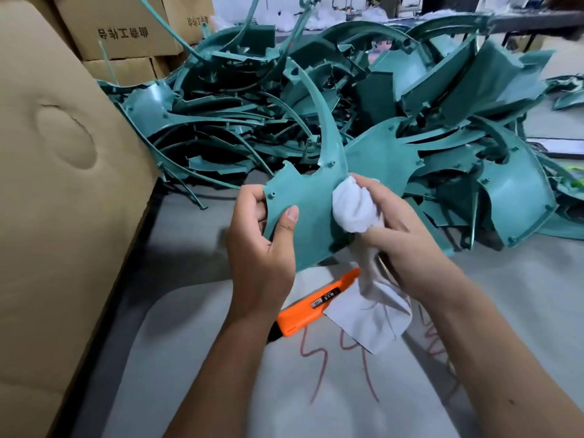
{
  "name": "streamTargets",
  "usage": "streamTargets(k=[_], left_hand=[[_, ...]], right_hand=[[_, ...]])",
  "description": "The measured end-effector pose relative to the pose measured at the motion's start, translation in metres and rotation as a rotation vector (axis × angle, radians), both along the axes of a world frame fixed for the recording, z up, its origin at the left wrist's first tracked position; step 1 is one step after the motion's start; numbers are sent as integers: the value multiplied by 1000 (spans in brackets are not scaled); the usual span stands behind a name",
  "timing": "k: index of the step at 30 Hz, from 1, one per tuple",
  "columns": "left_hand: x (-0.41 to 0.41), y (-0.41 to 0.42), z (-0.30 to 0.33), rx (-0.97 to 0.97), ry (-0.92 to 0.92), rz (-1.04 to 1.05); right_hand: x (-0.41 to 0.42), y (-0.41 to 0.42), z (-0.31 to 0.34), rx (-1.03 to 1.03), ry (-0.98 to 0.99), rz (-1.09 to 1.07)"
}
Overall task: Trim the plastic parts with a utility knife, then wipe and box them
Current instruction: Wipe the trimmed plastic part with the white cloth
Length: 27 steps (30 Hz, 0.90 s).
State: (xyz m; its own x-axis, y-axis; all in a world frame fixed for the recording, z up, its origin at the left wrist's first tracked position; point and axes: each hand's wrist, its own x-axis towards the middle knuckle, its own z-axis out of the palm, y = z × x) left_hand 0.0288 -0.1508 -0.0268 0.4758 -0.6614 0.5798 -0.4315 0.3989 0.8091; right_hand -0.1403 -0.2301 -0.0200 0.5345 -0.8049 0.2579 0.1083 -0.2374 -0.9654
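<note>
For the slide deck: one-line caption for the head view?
Left hand holds teal plastic part; right hand wipes it with white cloth; orange utility knife lies below.

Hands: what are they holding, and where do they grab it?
The left hand grips the teal curved plastic part by its wide lower left edge. The right hand holds a bunched white cloth against it.

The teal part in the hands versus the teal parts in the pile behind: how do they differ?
The held part is lifted off the table, gripped by the left hand; the pile lies tangled on it. The right hand presses a white cloth on the held part; no cloth touches the pile. Both share the teal colour.
</note>
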Motion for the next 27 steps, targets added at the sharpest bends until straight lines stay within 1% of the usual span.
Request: streamTargets(k=[1, 2, 3, 4, 6, 8, 11, 12, 16, 20, 23, 27], left_hand=[[1, 0, 0, 7, 9, 6], [2, -1, 0, 11, 26, 4], [3, 0, 0, 11, 57, -8], [3, 0, 0, 12, 90, -26], [4, 0, 2, 20, 123, -66], [6, 1, 3, 32, 126, -109], [6, 2, 4, 38, 123, -116], [5, 2, 4, 27, 141, -101], [1, 3, 9, -60, 318, 27], [-5, 3, 8, -113, 368, 85], [-11, 3, 8, -178, 395, 140], [2, 1, 12, -275, 488, 206]], right_hand=[[0, 1, 3, 139, -133, 146], [0, 1, 4, 245, -236, 237], [1, 1, 4, 281, -263, 248], [1, -1, 1, 245, -226, 178], [3, -3, -5, 86, -115, -21], [6, -1, -8, 27, -112, -82], [8, 1, -9, 27, -168, -132], [8, 0, -9, 28, -185, -133], [1, -2, -7, 52, -245, -48], [-6, -7, -4, 45, -248, -5], [-13, -12, -2, 79, -253, 17], [-29, -20, -3, 95, -200, -42]])
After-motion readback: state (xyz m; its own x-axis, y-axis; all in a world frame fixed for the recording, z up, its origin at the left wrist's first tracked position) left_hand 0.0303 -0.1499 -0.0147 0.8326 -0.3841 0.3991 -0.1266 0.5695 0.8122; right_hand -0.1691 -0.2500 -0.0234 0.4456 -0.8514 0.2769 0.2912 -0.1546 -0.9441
